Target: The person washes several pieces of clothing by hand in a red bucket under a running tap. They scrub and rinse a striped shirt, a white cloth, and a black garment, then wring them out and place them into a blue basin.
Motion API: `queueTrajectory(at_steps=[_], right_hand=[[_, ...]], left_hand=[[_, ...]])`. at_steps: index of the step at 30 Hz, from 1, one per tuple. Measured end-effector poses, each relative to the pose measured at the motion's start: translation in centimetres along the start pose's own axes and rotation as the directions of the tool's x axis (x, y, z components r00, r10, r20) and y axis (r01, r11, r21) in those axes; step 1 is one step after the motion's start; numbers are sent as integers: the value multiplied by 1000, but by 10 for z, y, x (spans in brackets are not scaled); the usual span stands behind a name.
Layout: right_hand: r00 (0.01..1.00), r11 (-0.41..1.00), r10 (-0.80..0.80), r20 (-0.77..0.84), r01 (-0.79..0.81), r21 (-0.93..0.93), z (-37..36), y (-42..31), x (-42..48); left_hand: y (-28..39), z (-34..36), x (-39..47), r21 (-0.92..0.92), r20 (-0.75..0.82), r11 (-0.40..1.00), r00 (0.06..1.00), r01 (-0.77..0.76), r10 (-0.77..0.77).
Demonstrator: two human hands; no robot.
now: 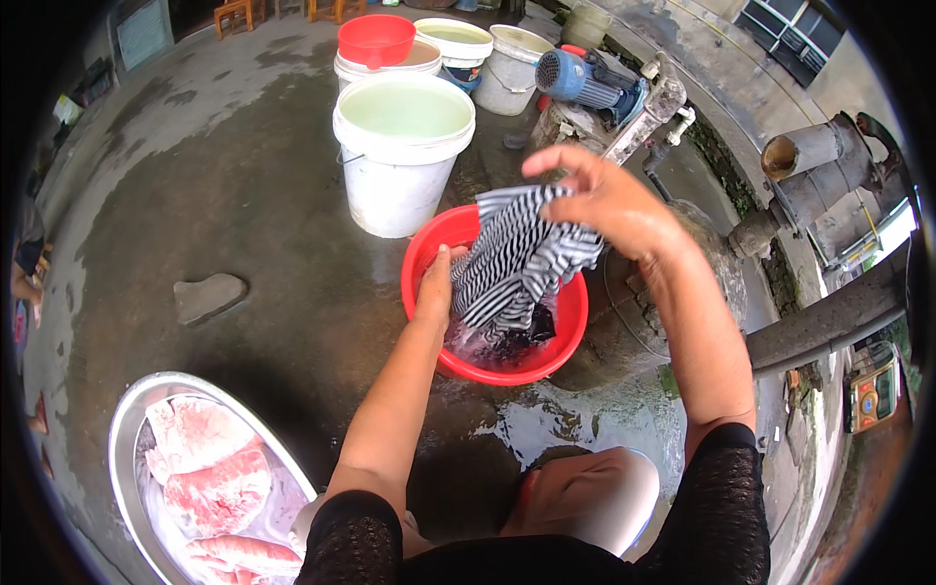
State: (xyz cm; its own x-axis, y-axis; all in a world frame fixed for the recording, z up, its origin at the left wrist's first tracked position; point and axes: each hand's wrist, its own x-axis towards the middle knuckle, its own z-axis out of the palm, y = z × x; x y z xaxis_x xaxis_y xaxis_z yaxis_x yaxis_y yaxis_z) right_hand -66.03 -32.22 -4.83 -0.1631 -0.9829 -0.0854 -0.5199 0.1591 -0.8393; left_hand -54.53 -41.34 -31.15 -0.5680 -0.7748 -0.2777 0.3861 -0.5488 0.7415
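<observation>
My right hand (610,201) pinches the upper edge of a black-and-white striped cloth (508,256), probably a garment, and holds it up over a red plastic basin (574,340). The cloth's lower end hangs down into the basin, where water and a dark wet fabric (537,329) show. Against the cloth's left side, inside the basin rim, is my left hand (436,285). Its fingers are partly hidden behind the cloth, so their grip cannot be made out.
Beyond the basin stands a white bucket (409,186) of water, with more buckets and a red dipper (376,40) behind it. A blue electric pump (585,80) is at right. Bottom left, a metal tub (121,446) holds pink-and-white pieces. A flat stone (210,297) lies left.
</observation>
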Motion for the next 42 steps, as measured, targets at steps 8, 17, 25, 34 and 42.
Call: queueTrajectory(at_steps=[8,17,25,34,42], right_hand=[[966,855,-59,-253,180,486,-20,-29,62],[961,960,-172,-215,212,183,43,40,40],[894,942,-102,436,227,-247,69,151,-41],[989,401,-63,133,-97,911,86,197,19],[994,288,-111,-4,36,957,100,206,36]], left_hand=[[-23,-22,22,-43,36,968,968,249,-247],[-2,-9,-11,-255,445,936,889,242,-109],[-12,-9,-8,-340,52,918,979,201,-195],[16,27,-38,-327,335,912,933,248,-133],[2,42,-64,-156,356,895,869,417,-343]])
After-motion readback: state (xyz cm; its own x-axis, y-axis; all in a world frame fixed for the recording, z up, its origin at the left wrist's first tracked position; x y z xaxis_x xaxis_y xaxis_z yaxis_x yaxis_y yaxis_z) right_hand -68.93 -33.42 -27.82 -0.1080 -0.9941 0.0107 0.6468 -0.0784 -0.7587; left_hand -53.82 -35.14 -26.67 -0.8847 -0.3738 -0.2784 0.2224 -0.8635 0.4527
